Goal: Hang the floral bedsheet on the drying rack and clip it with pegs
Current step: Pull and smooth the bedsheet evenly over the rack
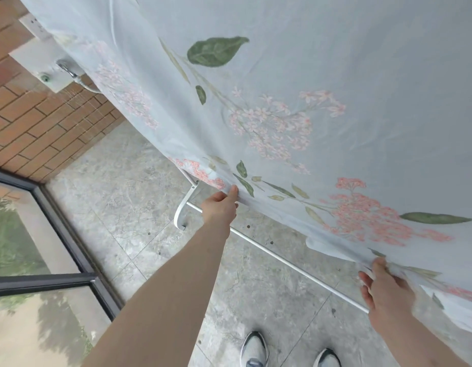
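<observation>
The pale blue floral bedsheet (pixel 295 83) with pink blossoms and green leaves hangs in front of me and fills the upper right of the view. My left hand (pixel 222 207) pinches its lower hem near the left corner, thumb on top. My right hand (pixel 385 284) grips the hem further right, low in the view. The white drying rack (pixel 269 251) shows below the hem as a thin lower bar and a curved foot at its left end. The rack's upper rails are hidden behind the sheet. No pegs are in view.
A brick wall (pixel 41 128) with a white panel, socket and tap stands at the left. Dark-framed glass (pixel 70 250) runs along the lower left. The grey tiled floor (pixel 139 186) lies underneath, with my white shoes (pixel 254 349) at the bottom.
</observation>
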